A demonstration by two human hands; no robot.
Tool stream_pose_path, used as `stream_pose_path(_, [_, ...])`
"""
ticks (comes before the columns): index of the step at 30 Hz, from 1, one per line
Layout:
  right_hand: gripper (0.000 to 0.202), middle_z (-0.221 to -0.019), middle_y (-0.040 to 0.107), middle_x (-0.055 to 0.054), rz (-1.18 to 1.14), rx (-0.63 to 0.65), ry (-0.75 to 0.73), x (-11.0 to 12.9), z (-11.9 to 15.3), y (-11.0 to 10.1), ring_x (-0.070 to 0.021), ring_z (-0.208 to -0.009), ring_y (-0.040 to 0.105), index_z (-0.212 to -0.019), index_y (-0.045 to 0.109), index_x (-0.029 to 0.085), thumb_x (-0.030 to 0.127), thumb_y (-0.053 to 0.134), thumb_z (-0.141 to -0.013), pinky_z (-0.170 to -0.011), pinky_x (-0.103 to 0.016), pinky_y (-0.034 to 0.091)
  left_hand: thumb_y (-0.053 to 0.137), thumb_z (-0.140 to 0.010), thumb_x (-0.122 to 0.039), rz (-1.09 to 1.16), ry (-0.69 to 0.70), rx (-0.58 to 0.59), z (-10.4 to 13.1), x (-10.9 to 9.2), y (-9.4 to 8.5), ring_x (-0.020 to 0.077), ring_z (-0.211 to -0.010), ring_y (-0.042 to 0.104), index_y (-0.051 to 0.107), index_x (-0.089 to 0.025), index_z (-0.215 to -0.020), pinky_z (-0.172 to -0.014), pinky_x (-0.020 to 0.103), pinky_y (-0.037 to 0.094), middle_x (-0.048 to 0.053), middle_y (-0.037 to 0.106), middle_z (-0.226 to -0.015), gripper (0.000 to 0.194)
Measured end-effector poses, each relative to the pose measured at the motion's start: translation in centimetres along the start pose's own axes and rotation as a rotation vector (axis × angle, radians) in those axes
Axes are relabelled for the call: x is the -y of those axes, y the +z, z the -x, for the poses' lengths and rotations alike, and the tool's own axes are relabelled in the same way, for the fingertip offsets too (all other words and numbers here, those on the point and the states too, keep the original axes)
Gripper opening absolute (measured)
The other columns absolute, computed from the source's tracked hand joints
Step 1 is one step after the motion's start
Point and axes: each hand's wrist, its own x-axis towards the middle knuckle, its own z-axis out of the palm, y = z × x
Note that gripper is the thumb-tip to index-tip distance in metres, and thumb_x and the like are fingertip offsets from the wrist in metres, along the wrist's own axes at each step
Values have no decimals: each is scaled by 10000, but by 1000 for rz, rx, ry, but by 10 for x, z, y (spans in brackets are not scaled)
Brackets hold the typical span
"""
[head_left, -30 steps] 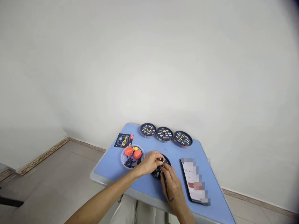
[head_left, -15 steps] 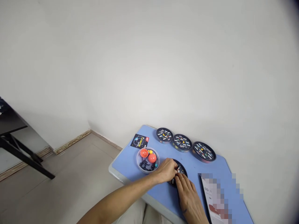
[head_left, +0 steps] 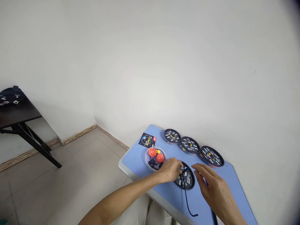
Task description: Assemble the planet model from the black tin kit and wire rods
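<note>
Head view: a black rod [head_left: 186, 196] is held by the left hand [head_left: 170, 169], fingertips pinched together at its upper end; exact contact seems partly hidden by the fingers. Rod is angled down across a round black disc [head_left: 188, 180] and past its near rim, lower end at 5 o'clock from disc centre. Clock is read from that disc throughout. Left hand is placed at 9–10, right hand [head_left: 212, 186] at 3–4, raised, thumb and fingers held apart. Clear tub [head_left: 146, 162] is set at 10 on the blue table [head_left: 168, 195]; inside it are seen an orange half-shell [head_left: 152, 152], a yellow ball [head_left: 158, 151], an orange ball [head_left: 160, 158] and small black parts [head_left: 152, 163]. Printed card [head_left: 147, 140] is laid beyond the tub, also at 10. Three round containers are lined up along the far edge: first [head_left: 172, 136] at 11, second [head_left: 190, 145] at 12, third [head_left: 212, 156] at 2.
</note>
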Motion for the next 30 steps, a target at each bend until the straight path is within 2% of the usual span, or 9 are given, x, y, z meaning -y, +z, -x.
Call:
stream_pose_path(3, [293,-768,705,-51,-59,270,-11,28,-36,14,-166,-589,631,-865,689,236,240,408,-947,-536,-259,469,539,-836,-108,-28,-61,-141,21,20,-39,194,-925,630,740,-186,-935,-857,274,448,63,715,-963,237])
stream_pose_path(5, [306,-717,702,-30,41,500,-51,46,-54,34,-162,-628,647,-762,683,226,139,428,-907,-580,-245,449,490,-857,-99,-56,-120,-229,33,37,-64,192,-899,623,734,-187,-914,-840,289,446,62,695,-954,266])
stream_pose_path(6, [295,-677,697,-21,65,543,-57,53,-61,47,-161,-608,648,-708,677,225,113,464,-878,-565,-240,431,486,-856,-97,-69,-145,-259,39,46,-74,192,-890,620,732,-196,-902,-828,292,445,55,688,-939,269])
stream_pose_path(9, [239,-651,717,-51,135,608,-51,73,-71,86,-201,-597,673,-633,671,210,62,573,-793,-524,-255,402,498,-842,-89,-86,-179,-308,50,66,-92,182,-862,619,733,-201,-867,-791,280,441,40,682,-894,262])
stream_pose_path(11, [175,-722,745,-99,187,616,-45,84,-71,107,-245,-666,700,-701,697,192,36,632,-744,-548,-274,421,505,-837,-92,-89,-183,-322,53,73,-95,175,-809,617,736,-195,-831,-750,271,438,35,678,-841,253])
stream_pose_path(15, [282,-772,755,-128,230,617,-37,97,-71,126,-266,-736,713,-770,704,166,-79,587,-691,-583,-290,433,501,-843,-101,-98,-167,-327,54,76,-92,165,-736,606,736,-193,-802,-691,259,430,24,666,-770,255])
stream_pose_path(19, [222,-744,743,-98,189,594,17,92,-75,110,-233,-687,692,-706,673,186,-21,592,-700,-560,-273,393,489,-862,-106,-135,-138,-309,46,77,-89,170,-776,617,732,-191,-856,-711,261,441,35,673,-825,258])
stream_pose_path(26, [210,-576,605,-6,22,488,294,44,-87,46,-150,-565,536,-599,582,200,119,472,-758,-532,-255,297,492,-882,-109,-304,-9,-153,7,70,-74,244,-1005,555,723,-199,-901,-836,330,434,97,635,-966,248])
stream_pose_path(30, [173,-554,543,25,-136,474,412,26,-83,29,-129,-554,487,-582,539,198,178,473,-740,-530,-238,322,466,-833,-1,-418,34,-58,-12,64,-64,294,-1100,505,689,-164,-911,-874,391,424,147,609,-1065,287])
